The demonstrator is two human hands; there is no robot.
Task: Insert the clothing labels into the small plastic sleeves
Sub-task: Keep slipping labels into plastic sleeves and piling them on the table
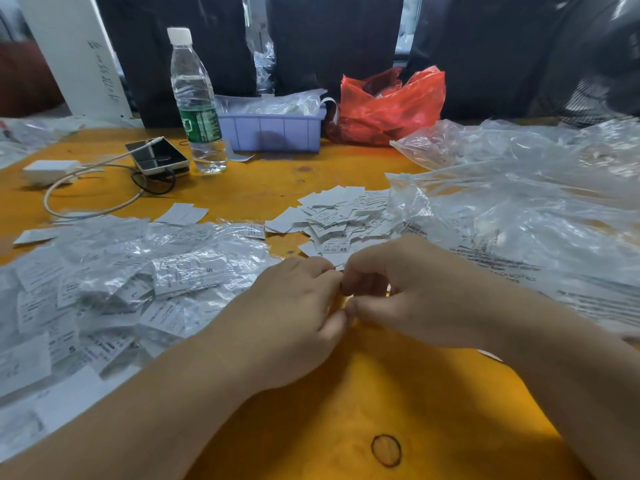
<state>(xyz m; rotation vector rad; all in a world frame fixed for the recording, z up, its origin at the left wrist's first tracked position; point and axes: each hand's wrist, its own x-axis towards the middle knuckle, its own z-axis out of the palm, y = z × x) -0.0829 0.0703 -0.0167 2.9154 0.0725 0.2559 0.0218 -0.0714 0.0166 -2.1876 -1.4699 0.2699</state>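
The left hand (294, 317) and right hand (408, 292) are held fingertip to fingertip, fingers curled; what is pinched cannot be told. Loose labels (332, 216) are heaped just beyond them, bagged labels (114, 282) left of them.

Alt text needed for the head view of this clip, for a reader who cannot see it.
Two bare hands, left hand and right hand, meet fingertip to fingertip over a yellow table; whatever they pinch is hidden. A pile of bagged labels lies left, loose paper labels lie ahead, and a water bottle stands behind.
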